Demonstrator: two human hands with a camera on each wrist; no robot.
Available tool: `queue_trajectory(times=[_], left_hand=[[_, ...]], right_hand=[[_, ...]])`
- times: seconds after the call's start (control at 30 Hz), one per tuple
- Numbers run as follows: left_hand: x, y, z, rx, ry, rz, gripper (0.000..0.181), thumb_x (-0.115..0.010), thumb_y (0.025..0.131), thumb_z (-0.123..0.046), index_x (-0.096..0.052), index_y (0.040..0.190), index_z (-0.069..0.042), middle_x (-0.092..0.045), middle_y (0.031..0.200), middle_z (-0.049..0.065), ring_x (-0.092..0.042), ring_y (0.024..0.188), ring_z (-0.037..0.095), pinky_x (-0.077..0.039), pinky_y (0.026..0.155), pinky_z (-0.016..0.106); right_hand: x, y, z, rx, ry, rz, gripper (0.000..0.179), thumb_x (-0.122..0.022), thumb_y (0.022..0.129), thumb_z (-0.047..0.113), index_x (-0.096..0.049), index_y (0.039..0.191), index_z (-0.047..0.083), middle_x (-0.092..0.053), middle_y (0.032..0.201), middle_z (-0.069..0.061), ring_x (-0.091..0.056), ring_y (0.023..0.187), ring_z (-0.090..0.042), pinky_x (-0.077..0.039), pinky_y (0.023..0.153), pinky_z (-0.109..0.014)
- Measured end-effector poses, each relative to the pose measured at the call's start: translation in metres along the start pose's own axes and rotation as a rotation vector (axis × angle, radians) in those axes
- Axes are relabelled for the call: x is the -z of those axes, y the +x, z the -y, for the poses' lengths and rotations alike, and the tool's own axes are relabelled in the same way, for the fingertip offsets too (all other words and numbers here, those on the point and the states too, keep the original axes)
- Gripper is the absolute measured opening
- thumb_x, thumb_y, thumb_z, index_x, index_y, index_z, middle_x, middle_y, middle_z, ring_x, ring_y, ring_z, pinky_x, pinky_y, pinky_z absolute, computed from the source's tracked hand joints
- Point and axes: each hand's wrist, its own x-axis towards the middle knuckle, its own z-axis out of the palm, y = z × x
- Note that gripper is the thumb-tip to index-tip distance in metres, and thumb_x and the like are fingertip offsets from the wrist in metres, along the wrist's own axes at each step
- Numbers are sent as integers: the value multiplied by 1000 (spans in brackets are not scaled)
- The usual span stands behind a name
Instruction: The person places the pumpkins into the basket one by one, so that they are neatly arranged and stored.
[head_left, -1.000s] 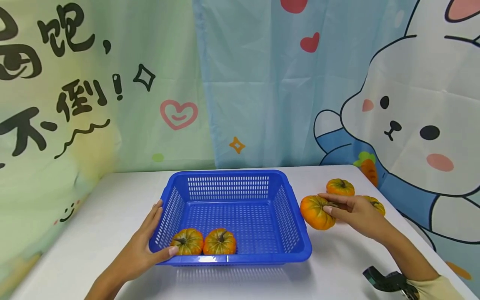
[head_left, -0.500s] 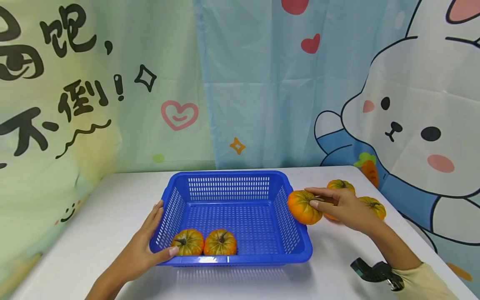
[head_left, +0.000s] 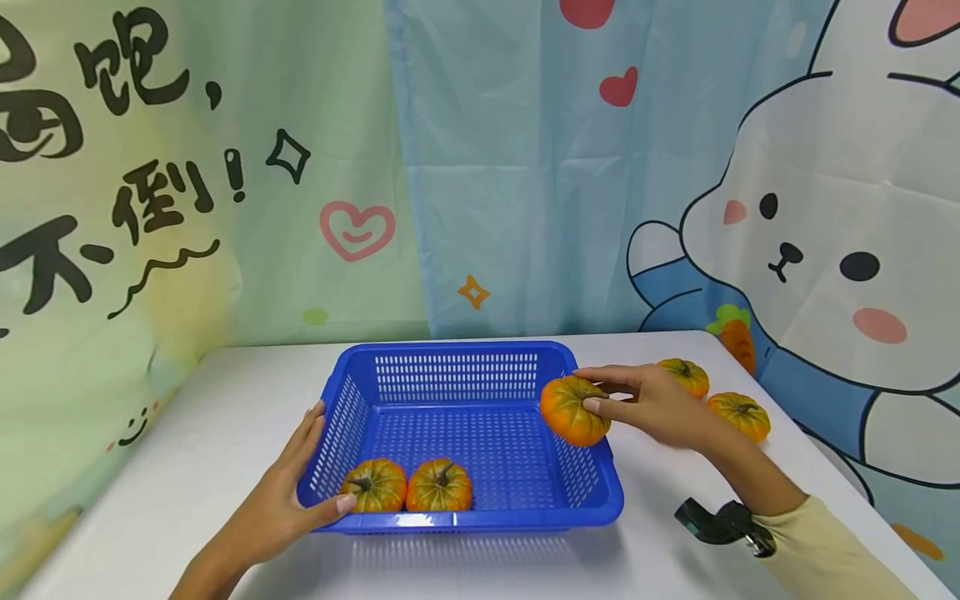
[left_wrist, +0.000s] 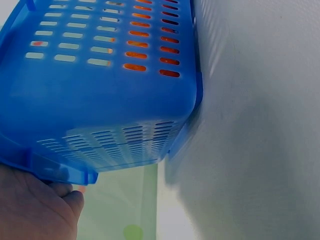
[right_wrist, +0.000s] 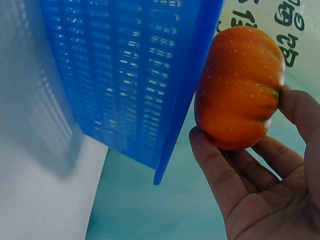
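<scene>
My right hand (head_left: pixel 652 404) pinches a small orange pumpkin (head_left: pixel 572 412) between thumb and fingers, above the right rim of the blue plastic basket (head_left: pixel 457 521). In the right wrist view the pumpkin (right_wrist: pixel 242 90) shows its ribbed orange side beside the basket's rim (right_wrist: pixel 187 95), with fingertips under it. At the basket's front left corner, my left hand (head_left: pixel 281 492) holds the rim, thumb over the front edge and fingers along the left side. Two orange-green pumpkins, one at the left (head_left: pixel 375 484) and one beside it (head_left: pixel 440 484), sit inside along the front wall.
On the white table (head_left: pixel 187 450), two more pumpkins stand right of the basket, one farther back (head_left: pixel 686 377) and one nearer (head_left: pixel 740 416), close to the right forearm. A printed curtain (head_left: pixel 510 208) hangs behind the table. A black device (head_left: pixel 720 525) is strapped at the right wrist.
My right hand has carried its pumpkin leftward and slightly up, from beside the other pumpkins to above the basket's right rim. The left hand and basket have stayed put.
</scene>
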Motion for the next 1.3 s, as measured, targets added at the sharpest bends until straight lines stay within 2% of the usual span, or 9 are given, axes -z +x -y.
queue_trajectory(times=[0.13, 0.37, 0.47, 0.7, 0.93, 1.3], left_hand=[[0, 0, 0, -1, -5, -1, 100, -76, 80, -34, -17, 154, 0, -6, 162, 9, -8, 144, 44, -18, 101, 75], [0, 1, 2, -10, -7, -2, 100, -76, 80, -33, -18, 154, 0, -6, 163, 9, -8, 144, 43, -17, 101, 74], [0, 2, 2, -11, -6, -2, 100, -76, 80, -34, -17, 154, 0, -6, 163, 8, -8, 145, 43, -18, 101, 74], [-1, 2, 3, -18, -25, -6, 100, -77, 80, -32, -17, 154, 1, -6, 163, 8, -6, 145, 41, -16, 102, 74], [-1, 1, 3, -8, -9, -5, 100, -76, 80, -33, -18, 154, 0, -6, 163, 9, -7, 144, 43, -18, 101, 74], [-1, 1, 1, -11, -8, -4, 100, -76, 80, -33, -18, 154, 0, -6, 162, 10, -8, 144, 44, -18, 100, 75]], right_hand=[[-3, 8, 5, 3, 17, 39, 46, -65, 94, 32, -60, 134, 10, -63, 123, -10, -58, 114, -33, -56, 82, -33], [-8, 19, 18, -44, 114, 107, 50, -65, 94, 35, -57, 137, 11, -58, 129, -14, -58, 113, -32, -55, 83, -35], [-9, 24, 22, -45, 107, 120, 51, -66, 93, 35, -57, 138, 12, -58, 129, -13, -58, 113, -31, -55, 83, -34], [-12, 36, 31, 61, 26, 149, 47, -65, 94, 24, -56, 137, 7, -59, 128, -13, -61, 109, -28, -55, 81, -31], [-18, 48, 39, 174, 52, 217, 44, -64, 95, 16, -57, 135, 2, -60, 127, -14, -63, 106, -24, -55, 82, -29], [-22, 57, 42, 225, 106, 337, 45, -64, 95, 15, -55, 137, 4, -61, 128, -11, -62, 110, -23, -53, 87, -32]])
